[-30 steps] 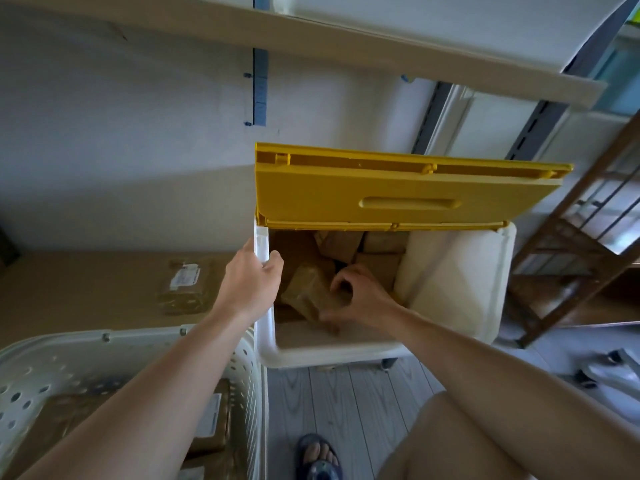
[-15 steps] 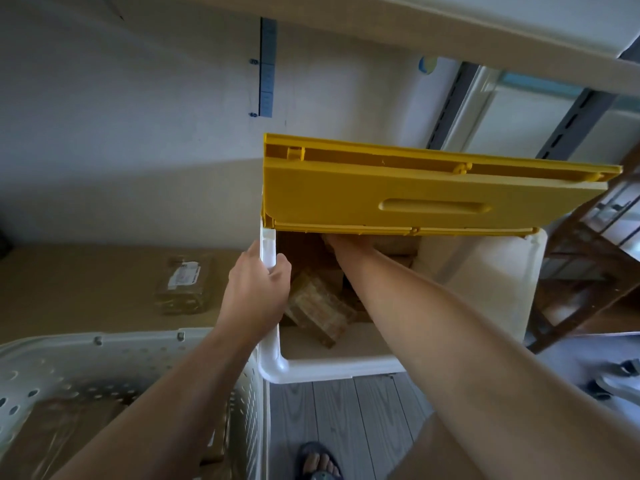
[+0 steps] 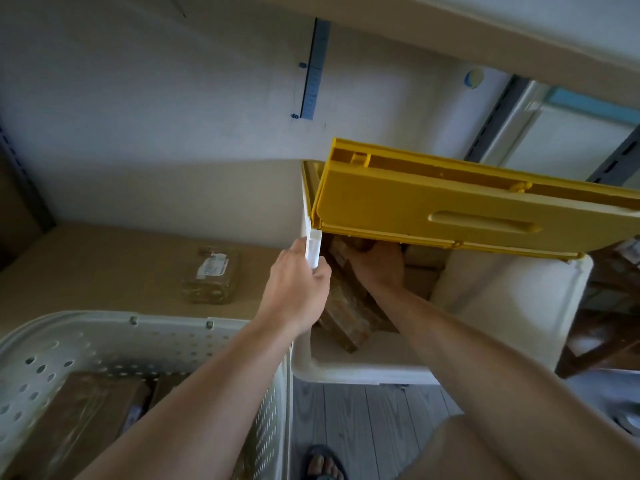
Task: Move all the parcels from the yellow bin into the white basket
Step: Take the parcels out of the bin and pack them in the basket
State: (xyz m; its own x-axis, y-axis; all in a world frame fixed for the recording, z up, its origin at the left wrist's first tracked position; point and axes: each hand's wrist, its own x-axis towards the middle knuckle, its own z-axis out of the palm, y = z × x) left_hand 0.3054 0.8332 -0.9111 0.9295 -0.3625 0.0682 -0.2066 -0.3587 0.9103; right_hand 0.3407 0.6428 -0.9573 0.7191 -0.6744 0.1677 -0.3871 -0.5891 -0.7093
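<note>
The bin (image 3: pixel 512 306) has white walls and a raised yellow flap (image 3: pixel 467 209). My left hand (image 3: pixel 298 289) grips the white corner post of its opening. My right hand (image 3: pixel 377 268) reaches deep inside under the flap, fingers curled round a brown parcel (image 3: pixel 360 244) at the back; the fingertips are hidden. A larger brown wrapped parcel (image 3: pixel 349 317) leans tilted just below that hand, with more parcels behind. The white perforated basket (image 3: pixel 104 327) stands at lower left and holds brown parcels (image 3: pixel 86 417).
A taped parcel with a white label (image 3: pixel 211 275) lies on the tan surface behind the basket. A shelf board runs overhead. A wooden frame (image 3: pixel 602 327) stands right of the bin. My sandalled foot (image 3: pixel 322 462) is on the grey plank floor.
My right hand left the front parcel and went deeper under the yellow flap to a parcel at the back. The view shifted right and closer. My left hand stayed on the bin's corner post.
</note>
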